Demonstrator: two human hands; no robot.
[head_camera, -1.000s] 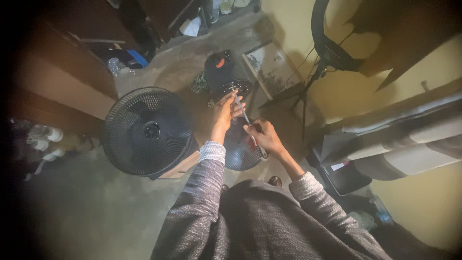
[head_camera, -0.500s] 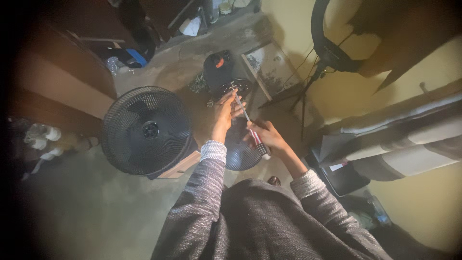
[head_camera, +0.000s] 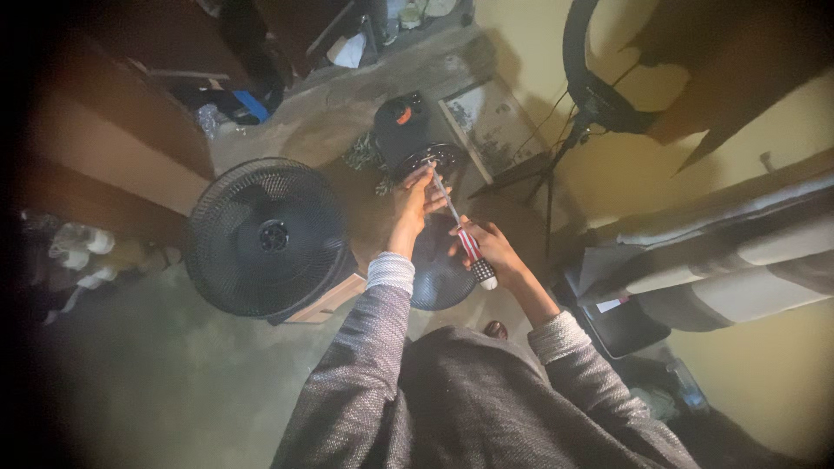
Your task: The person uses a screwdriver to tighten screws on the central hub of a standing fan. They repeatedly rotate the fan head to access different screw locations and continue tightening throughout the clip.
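My right hand [head_camera: 488, 245] grips the striped handle of a long screwdriver [head_camera: 459, 224]. Its thin shaft points up and away to the black fan motor housing [head_camera: 415, 132], which stands on the floor with a red knob on top. My left hand [head_camera: 414, 201] reaches out beside the shaft, its fingertips steadying it near the tip at the motor's round front. Below my hands a dark round fan grille [head_camera: 439, 269] lies flat on the floor. Both arms wear grey knit sleeves.
A large black fan guard [head_camera: 268, 236] leans on a wooden box at the left. A ring light on a tripod [head_camera: 591, 87] stands by the yellow wall. A framed board [head_camera: 491, 117] lies on the floor behind the motor. Striped bedding [head_camera: 738, 260] is at the right.
My right hand has shifted its hold down the screwdriver, so the striped handle now shows above my fingers. The left hand has stayed at the shaft near the motor.
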